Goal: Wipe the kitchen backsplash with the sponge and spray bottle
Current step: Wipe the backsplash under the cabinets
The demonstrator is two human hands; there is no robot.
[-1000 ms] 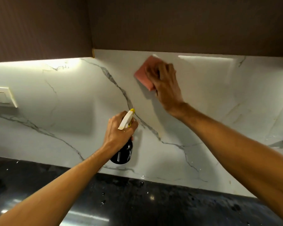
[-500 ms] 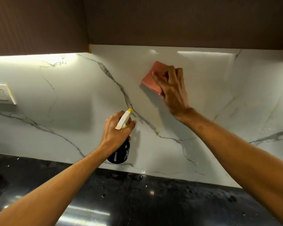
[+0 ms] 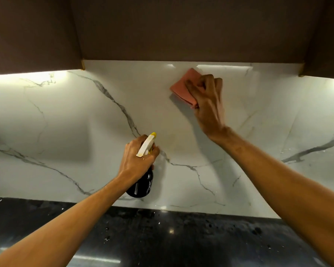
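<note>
The right hand (image 3: pixel 207 101) presses the pink sponge (image 3: pixel 181 86) against the marble backsplash (image 3: pixel 75 122) high up, just under the brown cabinet (image 3: pixel 181 26). The left hand (image 3: pixel 136 158) grips the dark spray bottle (image 3: pixel 143 185) lower down, nozzle toward the wall, above the black counter (image 3: pixel 162 237). Wiping looks mid-course: faint yellowish streaks at right and the lower stretches seem left to do

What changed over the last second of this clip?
The right hand slid the pink sponge rightward along the top of the backsplash, just under the cabinet. The left hand still grips the spray bottle in much the same place.
</note>
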